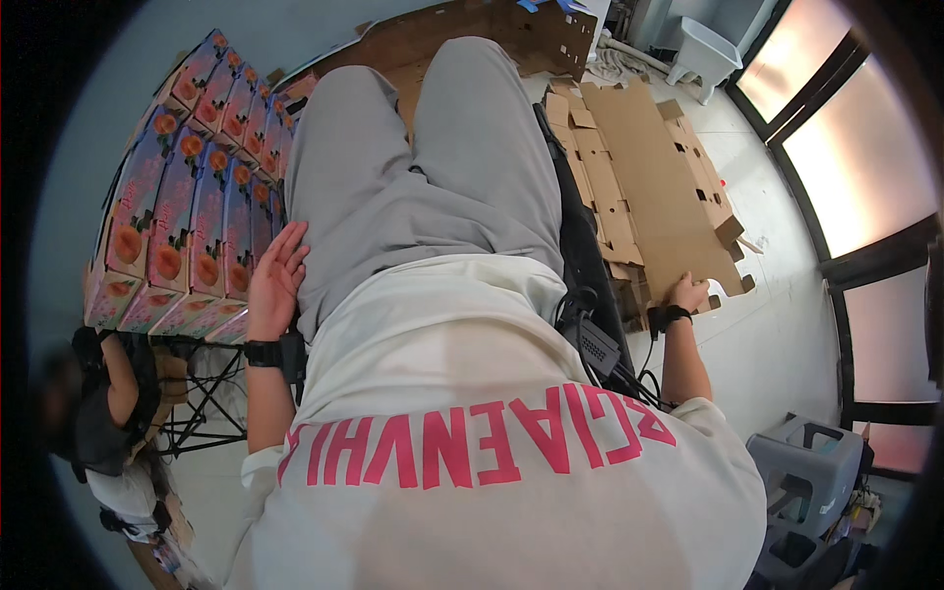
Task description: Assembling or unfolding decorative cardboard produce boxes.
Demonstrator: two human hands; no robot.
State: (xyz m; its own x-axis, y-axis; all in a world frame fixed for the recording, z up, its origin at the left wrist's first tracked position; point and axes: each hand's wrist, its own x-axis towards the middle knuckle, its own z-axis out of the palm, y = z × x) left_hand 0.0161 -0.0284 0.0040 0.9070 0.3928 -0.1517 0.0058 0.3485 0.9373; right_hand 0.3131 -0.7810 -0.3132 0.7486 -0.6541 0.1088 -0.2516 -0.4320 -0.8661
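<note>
My left hand [274,285] hangs beside my grey-trousered thigh, its fingers stretched out and nothing in it. It is nearest to stacked printed boxes [202,197], pink and blue with orange fruit pictures. On the other side, my right hand [688,293] is closed at the near edge of a flat brown cardboard sheet [654,187]; the fingertips are partly hidden. That sheet lies on top of more die-cut cardboard blanks [590,162], which have slots and tabs. Each wrist wears a black band.
A black device with cables [595,344] is beside my right hip. Grey plastic stools [806,472] stand at the lower right, and a white stool [705,54] at the far right. Another person [113,423] is at the lower left, near a black metal frame [206,393]. A large open carton [462,44] lies ahead.
</note>
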